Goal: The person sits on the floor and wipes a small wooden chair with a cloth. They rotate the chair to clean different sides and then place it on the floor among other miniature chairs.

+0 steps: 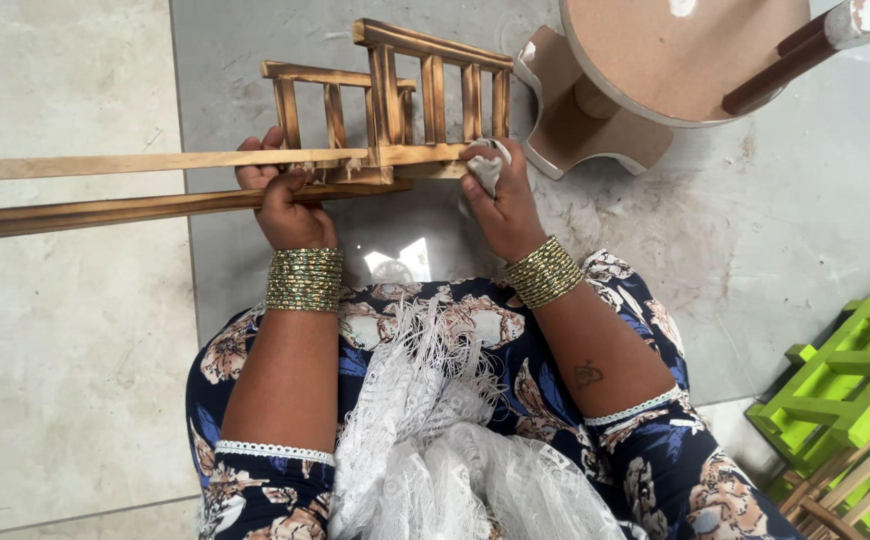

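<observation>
Wooden slatted frame (395,110): left hand (285,195) fingers clamped round its rails, steadying; right hand (500,195) fingers pinched on grey pad (485,168), pressed against rail.

A slatted wooden frame (395,110) lies ahead over the floor (65,330), a round stool (645,60) to its right (painted frames (845,390) farther right).

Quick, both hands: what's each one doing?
Left hand: closed around the long brown wooden slats of the small railed frame.
Right hand: closed on a small grey pad.
</observation>
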A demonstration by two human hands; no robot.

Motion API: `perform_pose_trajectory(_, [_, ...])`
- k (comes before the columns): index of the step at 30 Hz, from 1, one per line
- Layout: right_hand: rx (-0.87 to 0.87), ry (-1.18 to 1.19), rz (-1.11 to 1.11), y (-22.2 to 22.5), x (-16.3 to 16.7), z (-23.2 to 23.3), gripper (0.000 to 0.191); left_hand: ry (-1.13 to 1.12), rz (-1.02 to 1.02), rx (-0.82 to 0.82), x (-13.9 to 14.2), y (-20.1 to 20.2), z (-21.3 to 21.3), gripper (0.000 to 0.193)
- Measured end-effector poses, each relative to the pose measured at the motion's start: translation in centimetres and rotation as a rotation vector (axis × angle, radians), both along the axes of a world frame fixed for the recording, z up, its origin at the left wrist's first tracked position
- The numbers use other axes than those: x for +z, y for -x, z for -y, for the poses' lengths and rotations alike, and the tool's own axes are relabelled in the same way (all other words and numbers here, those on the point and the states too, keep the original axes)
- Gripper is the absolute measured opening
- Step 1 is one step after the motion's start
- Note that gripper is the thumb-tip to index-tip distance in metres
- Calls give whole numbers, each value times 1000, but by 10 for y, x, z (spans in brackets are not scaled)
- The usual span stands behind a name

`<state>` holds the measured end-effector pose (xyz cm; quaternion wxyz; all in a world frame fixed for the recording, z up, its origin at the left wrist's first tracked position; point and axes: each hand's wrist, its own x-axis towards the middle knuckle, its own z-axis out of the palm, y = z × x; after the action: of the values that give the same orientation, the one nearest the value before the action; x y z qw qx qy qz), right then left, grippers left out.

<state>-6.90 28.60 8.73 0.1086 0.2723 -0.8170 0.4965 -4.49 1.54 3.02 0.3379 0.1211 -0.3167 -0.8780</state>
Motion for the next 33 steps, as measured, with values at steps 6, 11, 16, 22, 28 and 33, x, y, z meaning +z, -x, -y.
perform_pose_trajectory(6, [-64, -15, -16, 9, -6, -2, 17, 114, 40, -3, 14, 1, -12, 65])
perform_pose_trajectory(11, [-92, 44, -23, 8, -16, 0, 16, -66, 284, 3, 31, -12, -31, 75])
perform_pose_trajectory(16, [-163, 24, -108, 7, -24, 4, 17, -74, 323, -31, 28, -29, -46, 97])
perform_pose_trajectory(22, [-189, -32, -174, -8, -26, 15, 21, 90, 47, 144, 25, -19, -55, 110])
perform_pose_trajectory(28, [9, -296, -478, -16, -22, 17, 29, -90, 276, 141, 44, -20, -41, 100])
perform_pose_trajectory(33, [156, -320, -579, -11, -22, 19, 29, -210, 263, 205, 50, -10, -26, 89])
